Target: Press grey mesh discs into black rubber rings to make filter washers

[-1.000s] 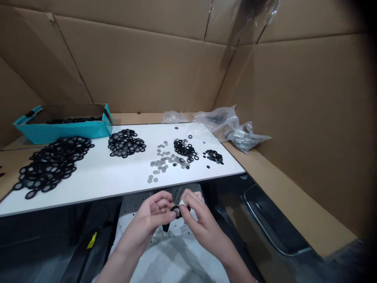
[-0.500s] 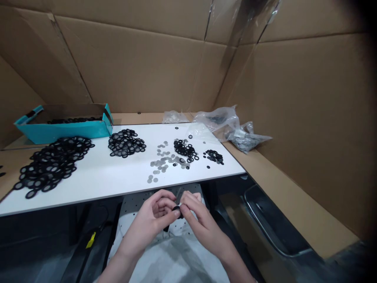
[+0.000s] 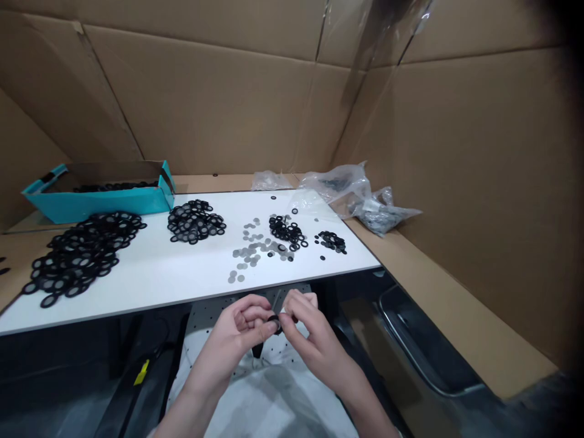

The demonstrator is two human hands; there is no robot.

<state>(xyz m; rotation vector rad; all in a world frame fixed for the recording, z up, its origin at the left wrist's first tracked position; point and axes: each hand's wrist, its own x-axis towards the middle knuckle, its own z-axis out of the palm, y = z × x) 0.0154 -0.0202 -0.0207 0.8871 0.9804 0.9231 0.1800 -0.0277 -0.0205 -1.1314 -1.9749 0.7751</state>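
Observation:
Just in front of the white board's near edge, my left hand (image 3: 244, 331) pinches a small black ring (image 3: 275, 322) between thumb and fingers. My right hand (image 3: 303, 325) has its fingers curled, its thumb tip touching the ring's right side; whether it holds a further piece is hidden. On the white board (image 3: 155, 267) lie grey discs (image 3: 252, 250), a cluster of black rings (image 3: 287, 232) and a heap of small black pieces (image 3: 332, 241). Further left are a pile of black rings with grey centres (image 3: 195, 222) and a larger such pile (image 3: 77, 252).
A teal box (image 3: 100, 204) with black rings inside stands at the back left. Clear plastic bags (image 3: 335, 182) lie at the back right, one holding dark pieces (image 3: 381, 213). Cardboard walls (image 3: 205, 103) surround the board. A white cloth (image 3: 274, 401) covers my lap.
The ring between my hands has tilted, showing more of its face. My right fingers have lifted slightly and shifted a little to the right; my left hand has hardly moved.

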